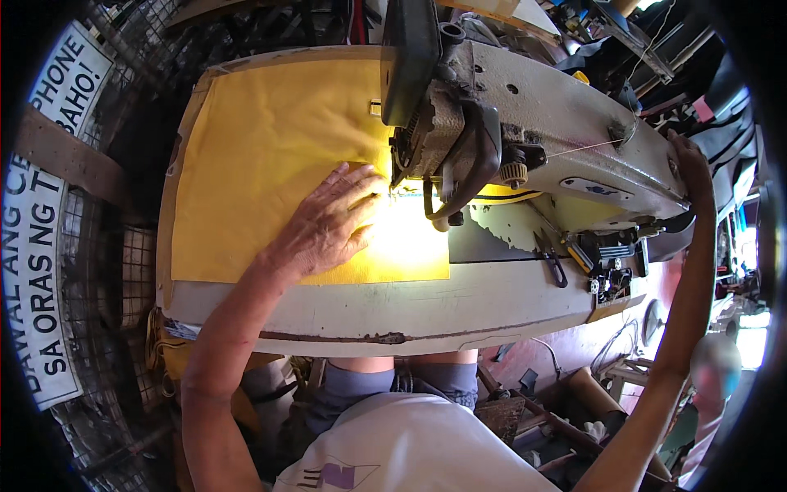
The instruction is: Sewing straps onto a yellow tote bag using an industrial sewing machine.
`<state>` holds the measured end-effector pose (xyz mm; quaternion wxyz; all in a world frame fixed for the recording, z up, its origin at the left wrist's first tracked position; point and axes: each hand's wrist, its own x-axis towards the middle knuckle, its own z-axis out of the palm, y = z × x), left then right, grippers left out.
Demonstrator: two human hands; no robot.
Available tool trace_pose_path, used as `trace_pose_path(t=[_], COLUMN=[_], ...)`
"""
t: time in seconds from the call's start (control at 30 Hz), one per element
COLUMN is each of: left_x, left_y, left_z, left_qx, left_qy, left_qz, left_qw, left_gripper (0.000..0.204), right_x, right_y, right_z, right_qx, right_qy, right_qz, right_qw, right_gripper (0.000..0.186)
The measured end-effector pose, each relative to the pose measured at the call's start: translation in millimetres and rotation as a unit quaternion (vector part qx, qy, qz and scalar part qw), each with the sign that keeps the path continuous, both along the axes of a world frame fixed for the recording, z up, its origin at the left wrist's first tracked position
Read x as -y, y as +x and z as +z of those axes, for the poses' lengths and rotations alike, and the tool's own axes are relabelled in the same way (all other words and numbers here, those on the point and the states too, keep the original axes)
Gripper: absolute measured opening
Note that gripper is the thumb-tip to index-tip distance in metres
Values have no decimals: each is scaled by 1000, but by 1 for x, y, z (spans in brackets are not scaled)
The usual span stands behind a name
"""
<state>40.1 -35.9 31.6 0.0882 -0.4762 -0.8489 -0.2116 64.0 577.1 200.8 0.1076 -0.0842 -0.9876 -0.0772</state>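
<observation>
Left hand (328,225) flat, fingers spread on cloth (270,156) beside needle (392,190); right hand (689,164) grasps machine's (557,123) wheel end. Risk: fingertips drifting under needle.

The needle area is hidden behind the grey metal sewing machine (525,123) head. The right hand's (691,164) fingers are concealed behind the machine's far end.

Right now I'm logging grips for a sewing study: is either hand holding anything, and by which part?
Nothing is gripped. The left hand lies flat on the yellow fabric beside the needle; the right hand rests on the sewing machine at its far right end.
</observation>
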Motion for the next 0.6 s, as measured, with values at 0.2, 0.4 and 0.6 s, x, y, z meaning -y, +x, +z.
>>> trace_pose_path(t=[0.2,0.4,0.6], left_x=[0,-1,-2], left_y=[-10,-14,-12], left_z=[0,-1,-2], left_qx=[4,22,20], left_qy=[-11,1,-4], left_qz=[-16,-27,-22], left_qw=[1000,999,1000], left_gripper=[36,33,31], right_x=[-4,-38,-70], right_y=[4,15,172], right_z=[6,12,-189], right_qx=[-26,52,-309], right_qy=[152,-380,85], right_qz=[168,-84,-138], right_qw=[974,920,937], right_gripper=[35,40,35])
